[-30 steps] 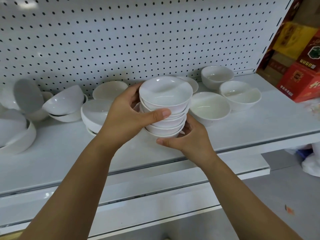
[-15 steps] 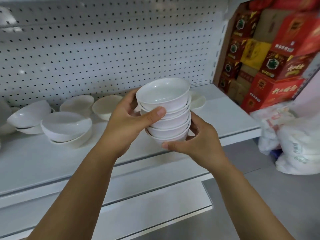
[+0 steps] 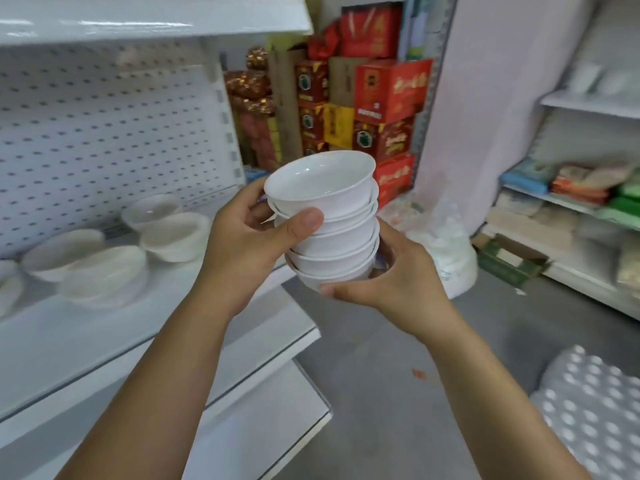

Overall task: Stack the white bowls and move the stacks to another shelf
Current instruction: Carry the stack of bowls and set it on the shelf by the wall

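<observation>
A stack of several white bowls (image 3: 332,220) is in the air in front of me, past the right end of the white shelf (image 3: 104,334). My left hand (image 3: 242,244) grips the stack's left side, thumb across the upper bowls. My right hand (image 3: 391,278) cups the bottom bowl from the right and below, fingers curled under it. More white bowls (image 3: 104,268) lie loose on the shelf at the left, blurred.
A pegboard back panel (image 3: 104,133) and an upper shelf (image 3: 156,19) frame the white unit. Red and yellow boxes (image 3: 367,109) are piled behind. Another shelf unit with packaged goods (image 3: 581,188) stands at right. White bags (image 3: 446,251) and a bubble-wrapped pack (image 3: 595,410) sit on the grey floor.
Both hands have carried the stack off the shelf and to the right. The view has swung right, so the loose bowls now lie at the left and the other shelf unit appears.
</observation>
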Demonstrator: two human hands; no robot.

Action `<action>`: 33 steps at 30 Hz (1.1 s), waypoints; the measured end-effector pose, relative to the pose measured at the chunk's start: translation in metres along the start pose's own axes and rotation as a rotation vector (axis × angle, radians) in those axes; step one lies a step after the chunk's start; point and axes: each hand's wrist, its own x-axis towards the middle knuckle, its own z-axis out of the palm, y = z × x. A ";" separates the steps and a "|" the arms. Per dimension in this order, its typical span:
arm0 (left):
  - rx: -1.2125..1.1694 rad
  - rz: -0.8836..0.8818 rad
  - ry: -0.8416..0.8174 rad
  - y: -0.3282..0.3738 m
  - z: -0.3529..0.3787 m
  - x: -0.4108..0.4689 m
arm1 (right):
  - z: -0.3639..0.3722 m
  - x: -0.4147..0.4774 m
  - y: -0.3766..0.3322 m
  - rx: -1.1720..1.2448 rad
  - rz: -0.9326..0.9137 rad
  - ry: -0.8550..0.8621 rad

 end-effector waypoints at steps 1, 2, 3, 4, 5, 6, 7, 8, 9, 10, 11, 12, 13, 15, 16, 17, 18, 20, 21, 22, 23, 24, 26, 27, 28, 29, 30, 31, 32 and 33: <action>-0.007 0.002 -0.028 -0.001 0.017 0.004 | -0.016 -0.003 0.003 -0.016 0.006 0.029; -0.011 0.004 -0.062 -0.002 0.034 0.009 | -0.032 -0.006 0.006 -0.032 0.016 0.060; -0.016 0.008 -0.100 -0.003 0.051 0.013 | -0.047 -0.009 0.009 -0.048 0.027 0.091; -0.026 0.010 -0.138 -0.004 0.068 0.019 | -0.061 -0.012 0.012 -0.062 0.038 0.123; -0.042 0.010 -0.174 -0.005 0.084 0.024 | -0.075 -0.014 0.015 -0.072 0.050 0.152; -0.056 0.011 -0.208 -0.006 0.100 0.030 | -0.088 -0.015 0.018 -0.080 0.063 0.181; -0.068 0.016 -0.242 -0.008 0.116 0.036 | -0.101 -0.016 0.021 -0.093 0.077 0.210; -0.078 0.023 -0.274 -0.009 0.131 0.043 | -0.114 -0.017 0.025 -0.108 0.090 0.242; -0.086 0.031 -0.308 -0.011 0.147 0.051 | -0.126 -0.016 0.029 -0.121 0.102 0.276; -0.092 0.037 -0.342 -0.013 0.162 0.059 | -0.138 -0.014 0.033 -0.128 0.115 0.311; -0.100 0.041 -0.377 -0.016 0.176 0.068 | -0.150 -0.012 0.037 -0.137 0.129 0.343; -0.116 0.043 -0.411 -0.018 0.190 0.078 | -0.161 -0.008 0.042 -0.151 0.143 0.373; -0.134 0.046 -0.447 -0.020 0.204 0.088 | -0.172 -0.003 0.046 -0.170 0.153 0.401; -0.158 0.060 -0.508 -0.025 0.232 0.112 | -0.195 0.010 0.055 -0.205 0.165 0.451; -0.164 0.065 -0.535 -0.028 0.246 0.125 | -0.206 0.018 0.060 -0.223 0.172 0.474; -0.171 0.066 -0.563 -0.031 0.260 0.139 | -0.218 0.027 0.064 -0.237 0.182 0.497; -0.180 0.068 -0.591 -0.033 0.275 0.154 | -0.230 0.037 0.069 -0.242 0.194 0.525; -0.196 0.077 -0.648 -0.037 0.304 0.187 | -0.254 0.058 0.078 -0.242 0.208 0.584; -0.203 0.080 -0.675 -0.039 0.319 0.203 | -0.266 0.069 0.082 -0.251 0.209 0.611; -0.210 0.081 -0.704 -0.039 0.334 0.219 | -0.277 0.080 0.086 -0.263 0.212 0.638; -0.217 0.079 -0.739 -0.040 0.348 0.233 | -0.289 0.089 0.089 -0.277 0.217 0.664; -0.223 0.076 -0.779 -0.040 0.363 0.246 | -0.300 0.097 0.093 -0.288 0.221 0.694; -0.233 0.074 -0.853 -0.041 0.394 0.269 | -0.324 0.108 0.101 -0.298 0.212 0.754; -0.241 0.075 -0.884 -0.041 0.409 0.278 | -0.335 0.112 0.104 -0.302 0.208 0.778; -0.249 0.079 -0.911 -0.042 0.424 0.286 | -0.347 0.115 0.107 -0.308 0.207 0.800; -0.256 0.083 -0.936 -0.042 0.441 0.293 | -0.359 0.118 0.110 -0.313 0.207 0.816; -0.259 0.085 -0.955 -0.042 0.458 0.300 | -0.372 0.120 0.113 -0.315 0.204 0.831; -0.263 0.085 -0.973 -0.042 0.475 0.305 | -0.386 0.123 0.117 -0.317 0.202 0.847; -0.270 0.085 -0.991 -0.043 0.492 0.311 | -0.400 0.125 0.122 -0.324 0.204 0.866; -0.275 0.084 -1.003 -0.044 0.511 0.316 | -0.415 0.127 0.127 -0.334 0.204 0.885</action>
